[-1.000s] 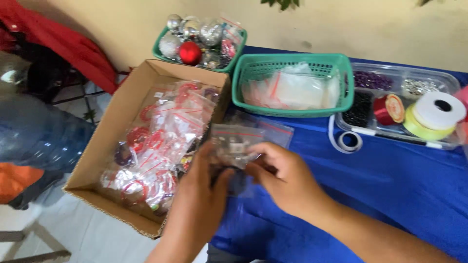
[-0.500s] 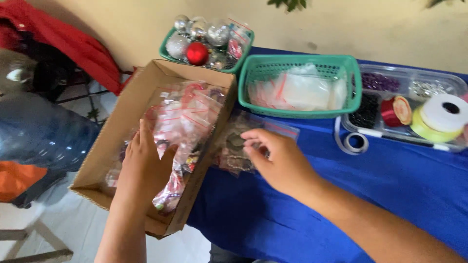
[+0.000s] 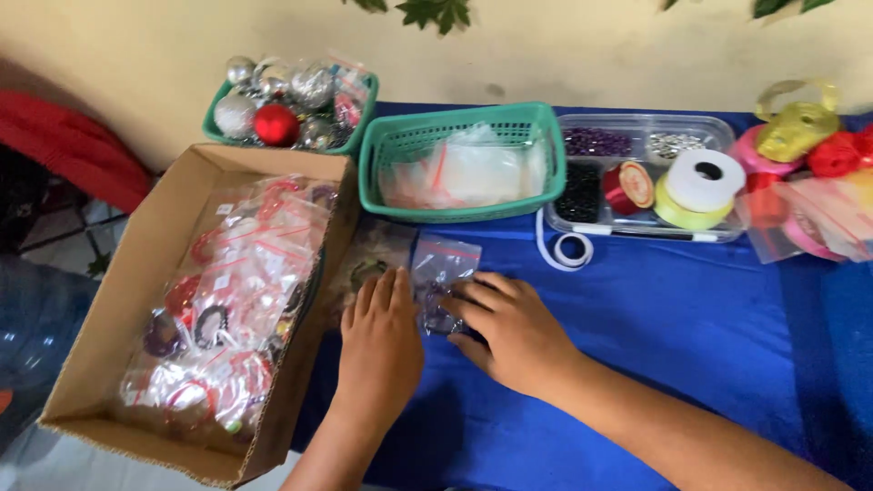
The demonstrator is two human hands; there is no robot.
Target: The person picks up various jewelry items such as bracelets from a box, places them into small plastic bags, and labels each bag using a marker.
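The blue-clothed table (image 3: pixel 691 345) carries a green basket (image 3: pixel 459 214), a clear tray (image 3: pixel 637 227), small clear bags (image 3: pixel 443 268), and a ribbon loop (image 3: pixel 566 253).

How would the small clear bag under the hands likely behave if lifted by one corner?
The small clear bag looks like thin wrinkled film, so it would probably hang limp. Its dark contents seem bunched low, likely sliding to the bottom. Pressed flat on the blue cloth by the left hand and right hand, it probably weighs little.
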